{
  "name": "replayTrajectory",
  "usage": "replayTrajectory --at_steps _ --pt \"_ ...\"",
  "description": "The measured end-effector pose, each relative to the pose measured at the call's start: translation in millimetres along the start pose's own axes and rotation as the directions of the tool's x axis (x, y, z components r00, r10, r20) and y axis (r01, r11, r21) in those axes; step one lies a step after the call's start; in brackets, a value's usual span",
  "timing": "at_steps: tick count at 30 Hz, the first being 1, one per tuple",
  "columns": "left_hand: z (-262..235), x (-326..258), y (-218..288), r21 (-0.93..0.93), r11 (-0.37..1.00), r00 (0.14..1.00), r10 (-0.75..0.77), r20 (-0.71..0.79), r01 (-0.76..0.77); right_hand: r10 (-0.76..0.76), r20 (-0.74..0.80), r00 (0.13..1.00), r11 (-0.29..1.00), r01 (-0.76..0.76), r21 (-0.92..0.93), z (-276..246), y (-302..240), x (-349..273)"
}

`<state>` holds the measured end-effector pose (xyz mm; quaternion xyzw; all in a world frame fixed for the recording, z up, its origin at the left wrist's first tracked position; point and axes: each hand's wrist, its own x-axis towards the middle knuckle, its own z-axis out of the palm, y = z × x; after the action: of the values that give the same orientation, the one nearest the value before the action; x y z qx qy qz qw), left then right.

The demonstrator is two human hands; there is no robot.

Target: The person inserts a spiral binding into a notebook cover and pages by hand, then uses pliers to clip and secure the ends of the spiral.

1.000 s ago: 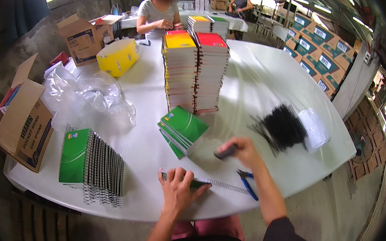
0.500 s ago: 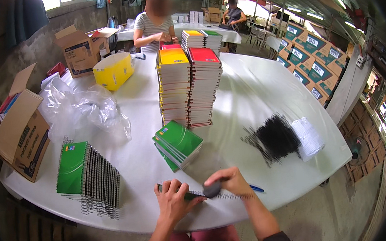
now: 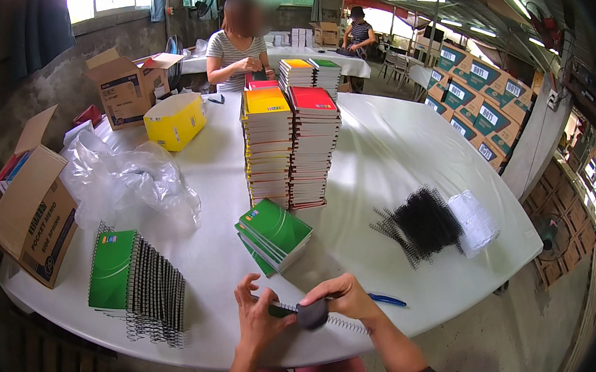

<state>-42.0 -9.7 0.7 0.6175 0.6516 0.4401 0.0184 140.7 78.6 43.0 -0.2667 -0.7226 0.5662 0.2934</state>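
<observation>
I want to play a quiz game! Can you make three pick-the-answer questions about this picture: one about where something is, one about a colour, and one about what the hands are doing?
1. Where does the row of green spiral notebooks lie?
A. left of the hands
B. on the tall stacks
C. in the yellow box

2. What colour is the heap of loose spiral coils?
A. red
B. black
C. yellow

3. What is the right hand doing?
A. lying flat on the table
B. pinching a small dark tool
C. lifting a cardboard box

Answers: 1 A, it sits at the table's near left edge. 2 B, the coils look black. 3 B, the fingers close round the tool over a notebook's wire spine, left hand beside it.
</observation>
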Motion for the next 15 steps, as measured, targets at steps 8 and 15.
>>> replayTrajectory --at_steps 8,15 --pt "6 -3 -9 -0.261 0.959 0.992 -0.121 -0.027 0.109 0.036 -0.072 0.997 0.997 -0.040 -0.061 4 9 3" --pt "8 -5 -14 -0.318 0.937 0.990 -0.137 0.040 0.143 -0.132 0.062 0.989 0.987 0.137 -0.080 15 -4 4"
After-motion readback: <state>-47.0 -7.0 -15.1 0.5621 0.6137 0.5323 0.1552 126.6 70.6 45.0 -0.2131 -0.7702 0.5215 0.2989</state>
